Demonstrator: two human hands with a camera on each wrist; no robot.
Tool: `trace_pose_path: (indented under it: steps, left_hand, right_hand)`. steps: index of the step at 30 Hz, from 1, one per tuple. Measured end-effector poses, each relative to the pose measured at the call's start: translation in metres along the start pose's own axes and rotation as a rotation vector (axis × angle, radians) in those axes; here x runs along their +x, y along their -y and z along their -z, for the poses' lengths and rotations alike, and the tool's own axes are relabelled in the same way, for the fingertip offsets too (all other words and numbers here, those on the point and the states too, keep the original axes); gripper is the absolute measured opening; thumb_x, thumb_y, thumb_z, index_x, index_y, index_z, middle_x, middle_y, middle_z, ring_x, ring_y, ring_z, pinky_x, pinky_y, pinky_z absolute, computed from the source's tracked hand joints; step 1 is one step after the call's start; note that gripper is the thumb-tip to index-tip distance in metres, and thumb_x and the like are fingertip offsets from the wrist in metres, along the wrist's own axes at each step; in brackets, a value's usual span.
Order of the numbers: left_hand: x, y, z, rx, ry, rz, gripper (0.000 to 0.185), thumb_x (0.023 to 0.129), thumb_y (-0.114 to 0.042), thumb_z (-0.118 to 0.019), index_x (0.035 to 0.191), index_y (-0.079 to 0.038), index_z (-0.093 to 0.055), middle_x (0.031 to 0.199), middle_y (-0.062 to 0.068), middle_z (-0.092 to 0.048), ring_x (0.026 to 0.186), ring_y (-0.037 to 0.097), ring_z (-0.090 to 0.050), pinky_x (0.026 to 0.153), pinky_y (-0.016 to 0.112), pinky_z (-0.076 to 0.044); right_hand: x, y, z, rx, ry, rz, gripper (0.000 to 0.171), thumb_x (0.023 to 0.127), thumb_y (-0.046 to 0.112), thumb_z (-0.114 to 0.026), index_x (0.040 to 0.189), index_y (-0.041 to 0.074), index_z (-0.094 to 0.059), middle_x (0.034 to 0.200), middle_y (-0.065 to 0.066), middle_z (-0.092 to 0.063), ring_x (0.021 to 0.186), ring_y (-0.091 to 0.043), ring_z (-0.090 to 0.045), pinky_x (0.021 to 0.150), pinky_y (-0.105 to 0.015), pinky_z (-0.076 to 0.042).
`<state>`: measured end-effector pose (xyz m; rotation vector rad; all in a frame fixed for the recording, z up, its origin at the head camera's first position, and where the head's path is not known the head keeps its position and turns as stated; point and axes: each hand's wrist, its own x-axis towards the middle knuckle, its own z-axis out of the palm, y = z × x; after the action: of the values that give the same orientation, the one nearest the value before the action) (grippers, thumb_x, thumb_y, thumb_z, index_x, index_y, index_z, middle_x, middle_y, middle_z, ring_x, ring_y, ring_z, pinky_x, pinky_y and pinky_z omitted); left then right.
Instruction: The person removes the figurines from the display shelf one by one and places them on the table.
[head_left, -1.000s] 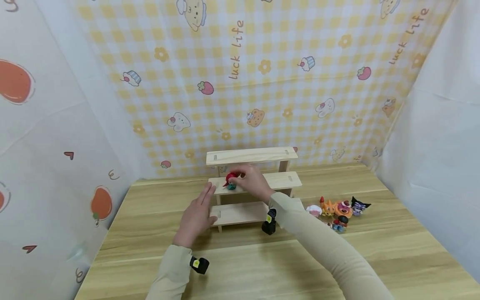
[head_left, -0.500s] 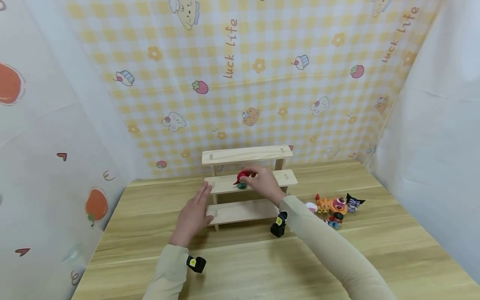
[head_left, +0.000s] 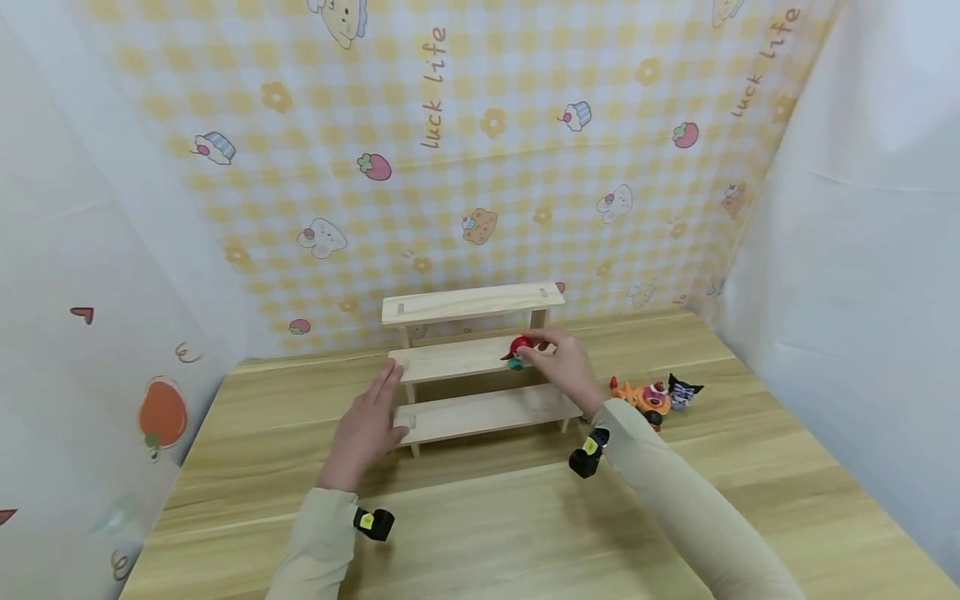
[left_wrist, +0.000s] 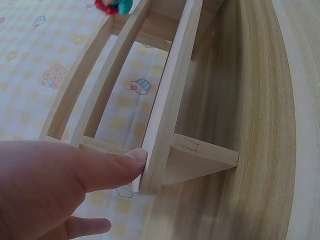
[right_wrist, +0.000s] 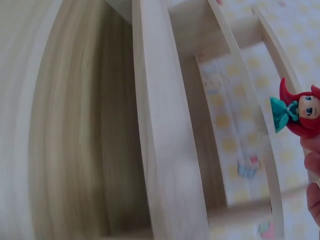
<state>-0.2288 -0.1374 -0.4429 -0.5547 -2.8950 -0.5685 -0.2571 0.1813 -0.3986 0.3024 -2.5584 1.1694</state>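
A small red-haired mermaid-like figurine (head_left: 518, 347) in a teal dress is pinched between the thumb and fingers of my right hand (head_left: 566, 371). It is over the right part of the middle board of a three-step wooden shelf (head_left: 450, 357). Its face and dress show clearly in the right wrist view, the figurine (right_wrist: 299, 111) lying sideways there. My left hand (head_left: 362, 432) steadies the left end of the shelf with straight fingers at the middle board. In the left wrist view, its thumb (left_wrist: 112, 167) presses on the end of the lowest board.
Right of the shelf several toy figures lie on the wooden table (head_left: 495, 533), among them an orange one (head_left: 632, 395) and a black-and-purple one (head_left: 682, 392). My right forearm partly covers that group. A yellow checked cloth (head_left: 420, 200) hangs behind the shelf.
My right hand has carried the figurine rightward along the middle board, from its left end towards its right. The left hand stays at the shelf's left end. The head view has shifted slightly.
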Motion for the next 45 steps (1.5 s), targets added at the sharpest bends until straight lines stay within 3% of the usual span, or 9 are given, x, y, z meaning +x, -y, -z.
trace_pose_path:
  steps: [5,7,13,17,23,32,38,45]
  left_hand:
    - [0.000,-0.001,0.000,-0.003,0.008,-0.003,0.097,0.077,-0.017,-0.079,0.153,-0.008,-0.019,0.161,0.009,-0.015,0.116,0.048,-0.051,0.074,0.049,-0.055]
    - [0.000,-0.002,0.000,-0.006,0.011,-0.003,0.096,0.077,-0.017,-0.079,0.152,-0.008,-0.019,0.160,0.010,-0.015,0.116,0.049,-0.051,0.071,0.047,-0.056]
    - [-0.001,-0.003,0.002,-0.006,0.019,0.006,0.096,0.078,-0.017,-0.078,0.152,-0.008,-0.018,0.160,0.010,-0.014,0.115,0.050,-0.050,0.061,0.040,-0.055]
    - [-0.001,-0.004,0.004,-0.003,0.012,0.000,0.096,0.078,-0.016,-0.078,0.152,-0.007,-0.019,0.160,0.010,-0.015,0.114,0.051,-0.051,0.058,0.039,-0.054]
    - [-0.002,-0.005,0.007,-0.009,0.000,-0.007,0.095,0.078,-0.015,-0.078,0.152,-0.006,-0.020,0.160,0.012,-0.016,0.113,0.051,-0.051,0.058,0.038,-0.053]
    - [-0.001,-0.008,0.006,-0.010,0.014,-0.012,0.095,0.078,-0.016,-0.078,0.152,-0.005,-0.019,0.160,0.013,-0.015,0.114,0.052,-0.050,0.061,0.039,-0.055]
    - [0.000,-0.009,0.003,-0.014,0.013,-0.020,0.095,0.078,-0.017,-0.078,0.152,-0.006,-0.019,0.160,0.012,-0.014,0.115,0.051,-0.051,0.067,0.043,-0.056]
    - [-0.002,-0.007,0.004,-0.005,0.009,-0.009,0.096,0.077,-0.016,-0.079,0.152,-0.007,-0.020,0.160,0.012,-0.015,0.113,0.049,-0.052,0.068,0.045,-0.056]
  right_hand:
    - [-0.015,-0.017,0.028,0.031,-0.033,-0.056,0.037,0.088,0.030,-0.069,0.118,0.008,-0.067,0.103,-0.008,-0.069,0.091,-0.020,-0.058,0.062,-0.025,-0.045]
    - [-0.021,-0.022,0.039,0.035,-0.039,-0.078,0.039,0.088,0.031,-0.068,0.119,0.007,-0.067,0.105,-0.009,-0.069,0.093,-0.021,-0.057,0.067,-0.026,-0.044]
    - [-0.036,-0.039,0.067,-0.018,-0.051,-0.162,0.043,0.089,0.037,-0.066,0.121,0.009,-0.065,0.107,-0.010,-0.066,0.093,-0.023,-0.054,0.060,-0.026,-0.045]
    - [-0.044,-0.050,0.081,-0.070,-0.082,-0.187,0.046,0.089,0.040,-0.065,0.123,0.009,-0.064,0.109,-0.011,-0.065,0.095,-0.023,-0.054,0.063,-0.027,-0.044]
    - [-0.054,-0.063,0.101,-0.113,-0.115,-0.183,0.046,0.090,0.038,-0.064,0.123,0.005,-0.064,0.110,-0.015,-0.065,0.091,-0.025,-0.054,0.058,-0.024,-0.044]
    - [-0.083,-0.089,0.133,-0.179,-0.185,-0.163,0.040,0.091,0.030,-0.065,0.119,0.001,-0.065,0.107,-0.017,-0.067,0.082,-0.006,-0.050,0.058,-0.017,-0.045]
    - [-0.103,-0.105,0.152,-0.252,-0.175,-0.231,0.044,0.093,0.033,-0.062,0.121,-0.001,-0.063,0.106,-0.020,-0.065,0.086,-0.018,-0.053,0.060,-0.021,-0.043]
    - [-0.122,-0.127,0.153,-0.333,-0.166,-0.253,0.041,0.091,0.032,-0.065,0.115,-0.001,-0.066,0.102,-0.020,-0.067,0.085,-0.022,-0.056,0.060,-0.022,-0.044]
